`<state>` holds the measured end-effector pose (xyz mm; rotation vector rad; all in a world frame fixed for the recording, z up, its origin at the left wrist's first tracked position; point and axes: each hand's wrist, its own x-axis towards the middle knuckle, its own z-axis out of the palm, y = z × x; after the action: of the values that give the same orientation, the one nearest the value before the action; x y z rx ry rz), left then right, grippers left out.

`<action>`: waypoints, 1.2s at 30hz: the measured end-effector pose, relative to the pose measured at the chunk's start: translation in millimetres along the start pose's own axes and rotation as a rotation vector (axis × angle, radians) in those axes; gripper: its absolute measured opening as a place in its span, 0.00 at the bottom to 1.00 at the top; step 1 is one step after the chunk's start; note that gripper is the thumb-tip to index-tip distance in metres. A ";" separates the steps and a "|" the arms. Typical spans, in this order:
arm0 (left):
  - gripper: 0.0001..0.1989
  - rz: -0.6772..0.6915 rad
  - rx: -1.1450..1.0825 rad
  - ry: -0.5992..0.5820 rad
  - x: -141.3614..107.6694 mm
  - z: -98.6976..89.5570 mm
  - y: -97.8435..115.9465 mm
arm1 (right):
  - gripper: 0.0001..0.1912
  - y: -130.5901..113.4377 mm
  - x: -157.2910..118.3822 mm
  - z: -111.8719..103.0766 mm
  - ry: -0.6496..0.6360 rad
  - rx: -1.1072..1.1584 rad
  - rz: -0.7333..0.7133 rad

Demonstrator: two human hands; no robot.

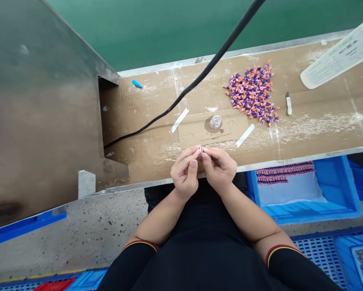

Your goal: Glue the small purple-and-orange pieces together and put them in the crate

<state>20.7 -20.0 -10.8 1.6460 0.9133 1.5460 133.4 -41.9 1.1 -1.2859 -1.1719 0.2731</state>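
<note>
My left hand and my right hand meet at the bench's front edge, fingertips closed together. Pinched between them is a small purple-and-white figurine, mostly covered by the fingers. Just beyond the hands, a small clear plastic cup stands on a cardboard piece with wet spots around it. To the right of the cup lies a heap of small purple, orange and pink figurines. Strips of white tape lie beside the cardboard.
A black cable crosses above the bench. A small knife, a white bottle and a blue pointed cap are on it. Below right, a blue crate holds rows of figurines. A metal housing stands left.
</note>
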 end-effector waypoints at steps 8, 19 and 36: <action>0.15 -0.096 -0.132 0.013 -1.7 2.5 -3.5 | 0.08 -0.6 1.9 -1.0 -0.021 0.014 0.007; 0.12 -0.163 -0.153 0.028 -3.0 2.0 -3.1 | 0.07 0.9 0.5 -1.3 -0.057 -0.013 0.050; 0.15 -0.245 -0.179 0.022 -13.8 1.8 -6.0 | 0.06 -0.7 -0.3 1.4 -0.006 -0.005 -0.028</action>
<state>21.8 -28.8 -23.1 1.3410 0.9218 1.4348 131.8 -41.6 1.3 -1.2728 -1.1949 0.2538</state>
